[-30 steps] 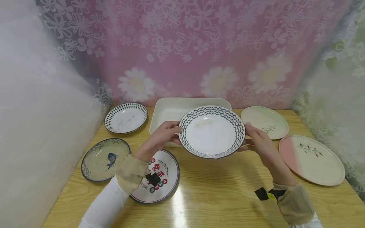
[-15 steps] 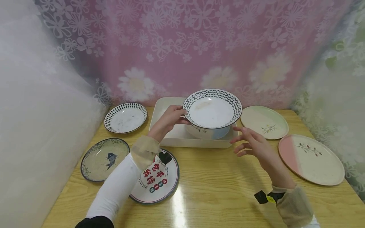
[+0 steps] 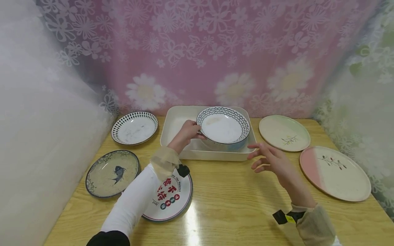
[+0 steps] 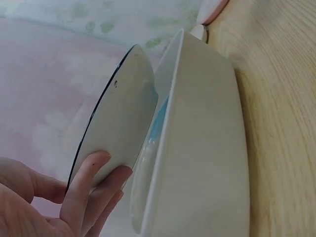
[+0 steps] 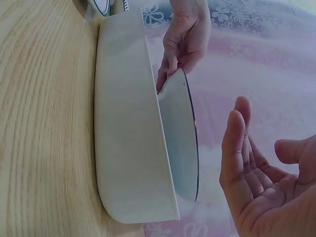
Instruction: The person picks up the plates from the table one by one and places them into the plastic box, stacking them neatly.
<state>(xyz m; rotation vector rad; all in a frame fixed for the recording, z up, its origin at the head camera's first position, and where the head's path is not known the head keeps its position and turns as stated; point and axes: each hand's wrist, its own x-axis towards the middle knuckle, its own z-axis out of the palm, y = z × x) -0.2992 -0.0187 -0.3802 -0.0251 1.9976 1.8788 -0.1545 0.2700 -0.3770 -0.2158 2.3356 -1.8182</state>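
Zigzag-rimmed bowl [image 3: 223,126] lower, dish [image 3: 237,146] beneath mostly hidden

Round white dish [image 3: 224,128], black zigzag bands inside its dark rim, a brownish smudge, face up, left edge pinched by the left hand [image 3: 187,132], over a cream rectangular bin [image 3: 215,156]

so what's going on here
A person's left hand grips the near-left edge of a zigzag-rimmed dish, holding it over a cream tray. A partly blue piece shows beneath it in the tray; whether the two touch is hard to tell. The right hand is off the dish, fingers spread near the tray's front right corner. Five other plates sit on the wooden table.
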